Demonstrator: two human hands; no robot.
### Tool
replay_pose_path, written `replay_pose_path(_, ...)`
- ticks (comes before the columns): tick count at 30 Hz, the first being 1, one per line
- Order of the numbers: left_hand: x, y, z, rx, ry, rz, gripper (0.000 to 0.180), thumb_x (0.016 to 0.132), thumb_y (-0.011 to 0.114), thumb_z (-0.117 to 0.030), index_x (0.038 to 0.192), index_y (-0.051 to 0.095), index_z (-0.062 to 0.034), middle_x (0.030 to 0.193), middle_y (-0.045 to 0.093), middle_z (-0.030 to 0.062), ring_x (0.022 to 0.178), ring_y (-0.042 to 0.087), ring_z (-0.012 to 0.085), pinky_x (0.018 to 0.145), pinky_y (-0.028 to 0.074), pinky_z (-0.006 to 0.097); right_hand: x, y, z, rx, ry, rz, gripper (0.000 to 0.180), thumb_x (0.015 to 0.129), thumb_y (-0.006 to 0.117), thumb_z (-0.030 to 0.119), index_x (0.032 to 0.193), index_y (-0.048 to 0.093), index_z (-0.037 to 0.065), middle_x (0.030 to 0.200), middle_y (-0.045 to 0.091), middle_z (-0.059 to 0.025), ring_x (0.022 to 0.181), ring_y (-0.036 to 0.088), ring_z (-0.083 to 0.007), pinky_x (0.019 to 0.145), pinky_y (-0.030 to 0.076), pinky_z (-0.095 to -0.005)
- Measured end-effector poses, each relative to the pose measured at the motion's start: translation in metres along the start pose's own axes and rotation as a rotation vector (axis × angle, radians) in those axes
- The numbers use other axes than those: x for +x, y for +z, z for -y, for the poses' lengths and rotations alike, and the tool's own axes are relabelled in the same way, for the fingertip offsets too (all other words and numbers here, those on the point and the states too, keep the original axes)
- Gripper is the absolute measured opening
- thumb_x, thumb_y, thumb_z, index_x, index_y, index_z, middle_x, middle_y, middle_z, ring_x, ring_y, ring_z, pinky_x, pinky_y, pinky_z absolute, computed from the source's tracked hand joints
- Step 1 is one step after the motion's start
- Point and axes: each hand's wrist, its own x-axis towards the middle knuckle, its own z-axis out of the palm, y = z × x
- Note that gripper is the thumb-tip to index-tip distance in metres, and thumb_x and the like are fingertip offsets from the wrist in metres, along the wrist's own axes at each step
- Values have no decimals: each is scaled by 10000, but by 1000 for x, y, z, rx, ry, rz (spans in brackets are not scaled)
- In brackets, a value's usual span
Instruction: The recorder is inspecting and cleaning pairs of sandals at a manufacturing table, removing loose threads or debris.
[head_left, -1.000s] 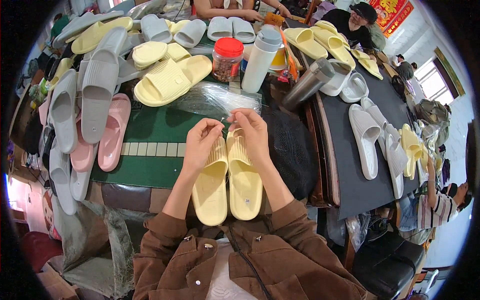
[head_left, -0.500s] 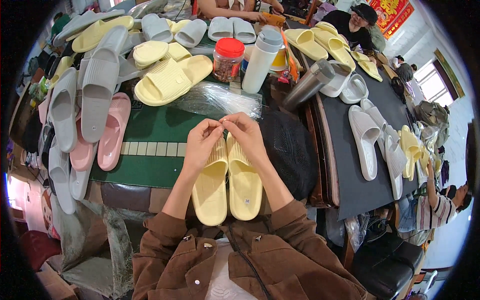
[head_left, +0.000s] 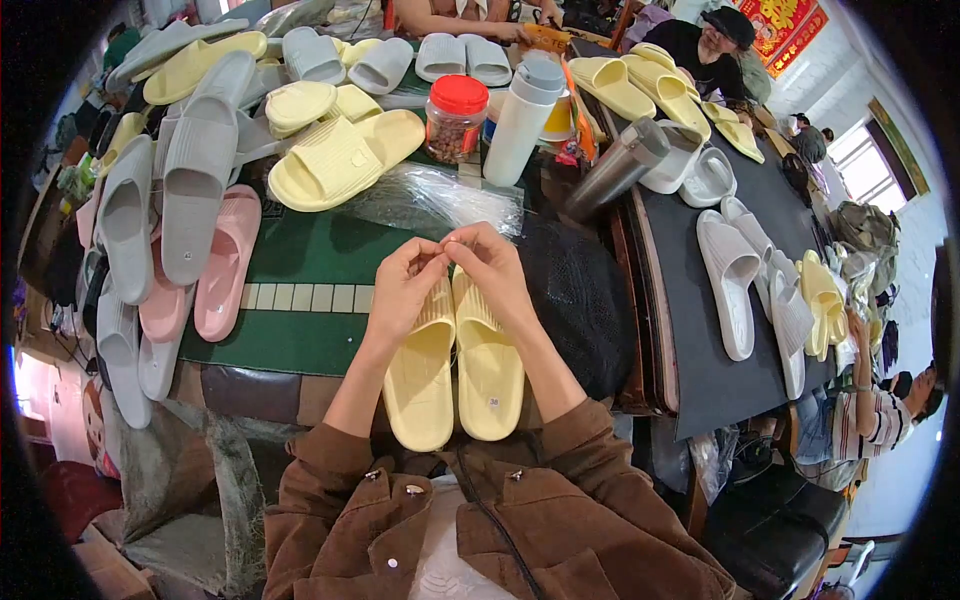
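Note:
Two pale yellow slippers (head_left: 455, 375) lie side by side on the green table (head_left: 300, 340) right in front of me, toes pointing away. My left hand (head_left: 408, 285) and my right hand (head_left: 487, 268) meet above their toe straps, fingertips pinched together on something too small to make out. A clear plastic bag (head_left: 430, 200) lies just beyond my hands.
Grey, pink and yellow slippers (head_left: 200, 180) crowd the left and far side. A red-lidded jar (head_left: 455, 118), a white bottle (head_left: 520, 120) and a steel flask (head_left: 615, 170) stand behind. White and yellow slippers (head_left: 735, 275) lie on the dark table at right, where other people sit.
My fingertips shifted slightly as they work together above the straps; the slippers stay in place.

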Motion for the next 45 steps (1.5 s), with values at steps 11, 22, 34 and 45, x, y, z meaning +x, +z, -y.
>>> replay_pose_path(11,0,0,1,32,-13,-2,76,909,577,-51,946,603,10,825,593,-11,744,526,36,677,434,199,0,0,0,49,12,14,83,896,631,101,941,623,31,903,622,5,843,550,-60,777,427,-218)
replay_pose_path(22,-1,1,-4,63,-29,-1,100,893,598,-74,934,615,17,803,600,-8,723,533,42,660,439,200,-2,2,9,32,15,-77,119,889,638,135,957,629,38,761,543,68,648,412,-5,584,343,-173)
replay_pose_path(34,-1,2,-3,67,-33,19,96,901,564,-58,958,599,11,826,589,0,755,533,57,701,439,211,-16,-18,48,78,-66,-190,296,1010,442,229,1101,626,15,871,543,27,657,372,-13,570,287,-166)
replay_pose_path(45,-1,-1,-2,-33,-10,-29,210,909,550,-35,1114,525,7,841,566,17,778,546,71,742,452,212,-112,-87,152,-164,-212,-301,344,1027,362,221,1139,592,-8,692,598,-34,509,381,-13,464,272,-158)
